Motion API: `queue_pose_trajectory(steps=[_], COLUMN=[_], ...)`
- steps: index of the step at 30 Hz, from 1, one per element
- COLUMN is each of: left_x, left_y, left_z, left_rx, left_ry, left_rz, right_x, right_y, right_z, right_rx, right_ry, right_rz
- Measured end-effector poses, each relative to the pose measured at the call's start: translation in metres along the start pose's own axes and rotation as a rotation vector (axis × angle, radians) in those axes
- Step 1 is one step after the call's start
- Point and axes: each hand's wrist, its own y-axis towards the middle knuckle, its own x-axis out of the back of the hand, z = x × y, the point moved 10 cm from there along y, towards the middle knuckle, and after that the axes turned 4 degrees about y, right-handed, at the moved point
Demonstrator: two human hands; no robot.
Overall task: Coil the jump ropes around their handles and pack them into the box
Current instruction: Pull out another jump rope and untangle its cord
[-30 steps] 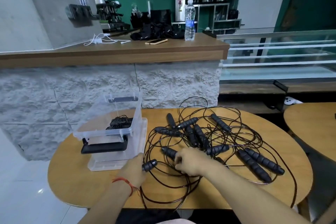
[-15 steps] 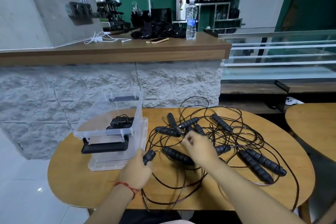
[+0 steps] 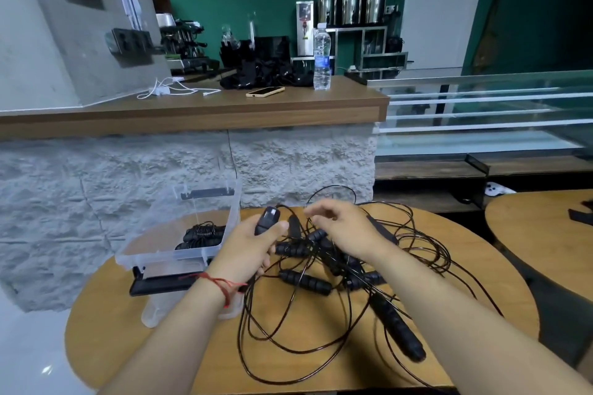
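A tangle of black jump ropes (image 3: 324, 305) with ribbed black handles covers the round wooden table (image 3: 167, 346). My left hand (image 3: 248, 250) grips one black handle (image 3: 268, 218) and holds it lifted above the pile. Level with it, my right hand (image 3: 343, 228) hovers to the right with its fingers loosely curled at a thin rope strand; whether it pinches the strand is unclear. A clear plastic box (image 3: 179, 234) stands at the table's left, with a coiled rope (image 3: 202, 234) inside. Another handle (image 3: 398, 330) lies near the front.
The box's lid with a black grip (image 3: 160, 285) lies under it. Behind the table rises a white stone counter (image 3: 192, 112) with a phone, a water bottle and cables on top. A second round table (image 3: 545, 234) stands at the right.
Both hands have risen from the table. The left hand lifted its handle up above the pile, and the rope strands were dragged along, shifting the tangle. The view has tilted.
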Motion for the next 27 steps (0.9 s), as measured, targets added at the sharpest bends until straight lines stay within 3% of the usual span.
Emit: queue_pose_trajectory(steps=[3,6,9,12,14,17,21,24,27], left_x=[0.009,0.027,0.049,0.036,-0.003,-0.055,-0.068,-0.064,-0.066], left_y=[0.004,0.01,0.008,-0.03,-0.041,-0.029,-0.02,-0.008,0.006], left_z=[-0.037,-0.047,-0.042,-0.07,-0.073,-0.032,-0.016,-0.021,-0.022], left_rx=[-0.145,-0.193,-0.222,-0.526,-0.633,-0.409,-0.431,-0.448,-0.454], left_ry=[0.113,0.188,0.413,0.551,0.583,0.638,0.679,0.916,1.077], left_rz=[-0.04,-0.121,-0.345,-0.53,-0.396,-0.155,-0.235,-0.29,-0.217], right_x=[-0.027,-0.017,0.004,0.008,0.001,-0.006,-0.018,-0.012,-0.009], right_y=[-0.004,-0.001,0.009,0.021,0.025,0.026,0.03,0.036,0.035], right_z=[0.026,0.036,0.041,0.046,0.049,0.045,0.033,0.025,0.013], right_rx=[0.096,0.133,0.078,0.067,0.049,-0.039,-0.126,-0.166,-0.217], right_ry=[0.06,0.016,0.136,0.034,-0.037,0.022,0.038,0.065,0.033], right_rz=[0.157,0.098,0.018,0.073,0.148,0.202,0.253,0.212,0.238])
